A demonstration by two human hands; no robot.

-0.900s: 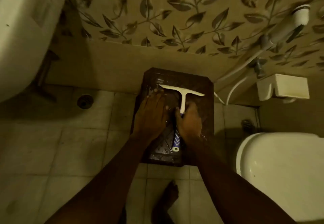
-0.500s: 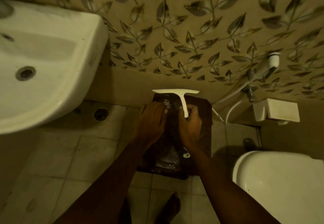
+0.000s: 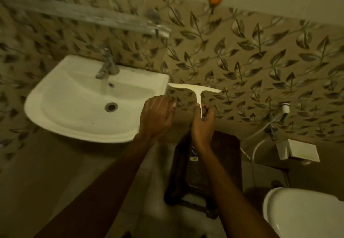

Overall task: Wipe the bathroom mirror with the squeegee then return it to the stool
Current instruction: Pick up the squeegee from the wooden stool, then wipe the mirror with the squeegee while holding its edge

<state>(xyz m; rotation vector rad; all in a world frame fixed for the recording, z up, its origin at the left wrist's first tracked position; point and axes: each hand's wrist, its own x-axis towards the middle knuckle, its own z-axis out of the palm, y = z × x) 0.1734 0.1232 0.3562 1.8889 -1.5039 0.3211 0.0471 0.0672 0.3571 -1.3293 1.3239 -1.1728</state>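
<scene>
White sink (image 3: 89, 107) fills 9 o'clock. The dark stool (image 3: 227, 150) sits at 5 o'clock. The squeegee (image 3: 194, 89) is in the air above the stool. Its blade is near the sink's edge, so it could bump there or slip. The right hand (image 3: 202, 124) is curled round its handle. The left hand (image 3: 158, 114), at its 9 o'clock, has loose fingers and holds nothing.

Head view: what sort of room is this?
A bathroom, probably in a home: a white washbasin with a tap, a toilet at lower right, and a hand sprayer on the wall.
</scene>
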